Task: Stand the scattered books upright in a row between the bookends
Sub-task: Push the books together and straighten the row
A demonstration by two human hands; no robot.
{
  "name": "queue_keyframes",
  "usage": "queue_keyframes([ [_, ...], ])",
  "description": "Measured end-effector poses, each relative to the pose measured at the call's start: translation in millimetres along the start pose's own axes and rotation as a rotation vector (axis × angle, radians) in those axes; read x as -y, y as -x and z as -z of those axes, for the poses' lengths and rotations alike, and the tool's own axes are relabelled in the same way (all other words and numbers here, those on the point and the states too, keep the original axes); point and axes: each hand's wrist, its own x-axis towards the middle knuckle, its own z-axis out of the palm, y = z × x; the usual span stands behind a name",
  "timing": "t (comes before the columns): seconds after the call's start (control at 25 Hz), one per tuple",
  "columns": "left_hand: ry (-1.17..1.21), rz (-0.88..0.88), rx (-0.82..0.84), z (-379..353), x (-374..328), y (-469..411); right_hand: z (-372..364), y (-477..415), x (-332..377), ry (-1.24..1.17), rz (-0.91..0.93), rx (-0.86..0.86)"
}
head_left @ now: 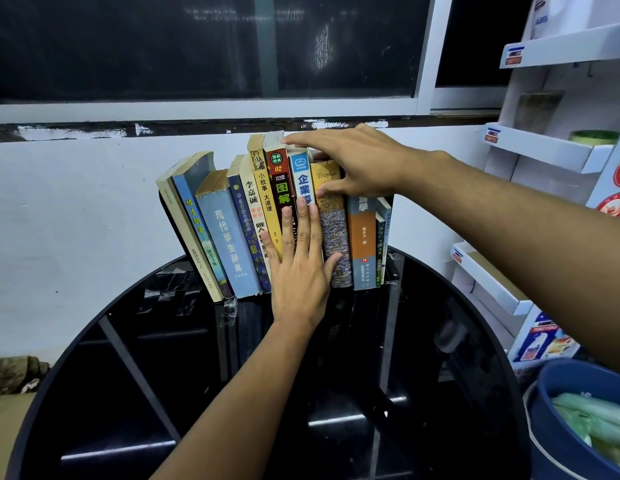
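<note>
A row of several books (229,233) stands spine-out at the back of a round black glass table (232,393), leaning left. A black bookend (164,206) shows at the left end, and another black bookend (391,202) peeks out at the right end. My left hand (298,271) lies flat, fingers apart, against the spines of the red-black book (280,181) and the blue-white book (301,174). My right hand (357,161) reaches over the top of the row, fingers on the book tops and thumb pressing the tan "Troyka" book (331,216).
A white wall and a dark window lie behind the books. White shelves (544,147) with packaged goods stand at the right. A blue bin (575,420) with green bags sits at the lower right, beside the table.
</note>
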Motion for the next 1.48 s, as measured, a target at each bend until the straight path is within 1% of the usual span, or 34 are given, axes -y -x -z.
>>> queue_keyframes([
  [0.56,0.080,-0.007,0.040,4,2,0,0,-1,-1,0.021,0.012,0.024],
  [0.8,0.196,0.016,0.081,18,-13,3,5,16,-18,-0.065,0.038,0.045],
  [0.92,0.158,-0.012,0.112,16,-23,1,2,28,-30,-0.092,0.033,0.048],
  [1.04,0.111,-0.009,0.132,9,-27,0,0,29,-35,-0.137,0.068,0.063],
  [1.48,0.026,-0.020,0.073,0,-27,1,-11,28,-36,-0.113,0.115,-0.043],
])
